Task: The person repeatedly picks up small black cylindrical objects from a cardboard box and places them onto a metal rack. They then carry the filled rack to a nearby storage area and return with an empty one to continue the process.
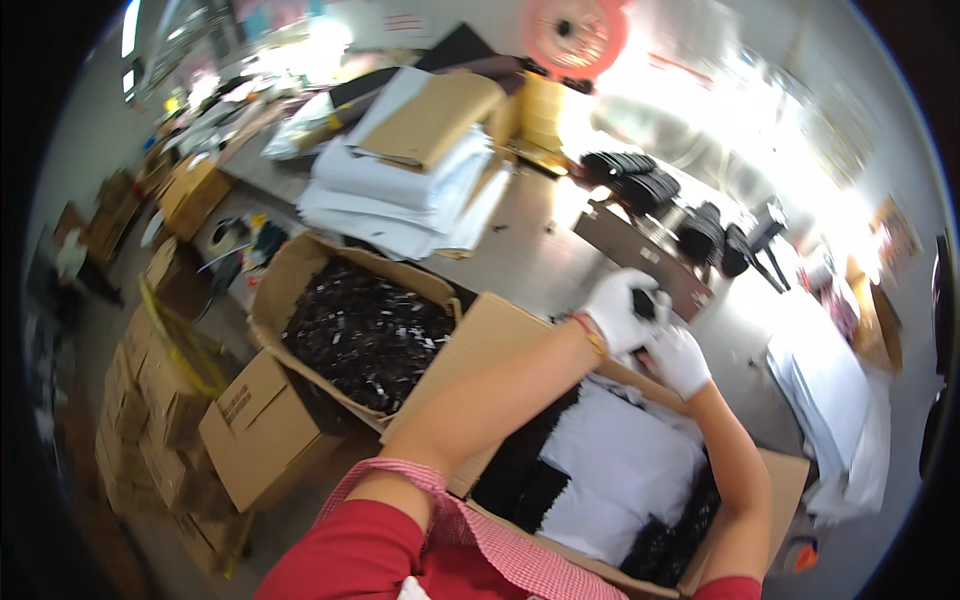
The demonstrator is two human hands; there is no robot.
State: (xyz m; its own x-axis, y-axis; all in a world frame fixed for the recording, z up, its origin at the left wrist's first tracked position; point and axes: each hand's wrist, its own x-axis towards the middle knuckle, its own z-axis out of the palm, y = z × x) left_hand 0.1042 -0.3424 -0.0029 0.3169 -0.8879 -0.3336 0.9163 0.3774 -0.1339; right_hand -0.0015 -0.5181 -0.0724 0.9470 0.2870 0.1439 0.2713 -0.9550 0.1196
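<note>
My left hand [615, 312], in a white glove, is closed around a small black piece [643, 303] whose kind I cannot make out. Close beside it, my white-gloved right hand [680, 364] has its fingers bent together; a dark bit shows at its fingertips, partly hidden. Both hands are above the far edge of an open cardboard box [480, 345]. Inside that box, a crumpled white sheet [620, 465] lies over and between masses of black items [520, 490]. To the left, another open carton [268, 300] holds many small shiny black pieces [365, 330].
Behind my hands stands a brown metal plate [645, 258], with bundles of black parts [640, 185] beyond it. Stacked white sheets [380, 190] lie at the back left, near a pink fan [575, 38]. More white sheets [825, 380] hang at right. Closed cartons [265, 430] are stacked at left.
</note>
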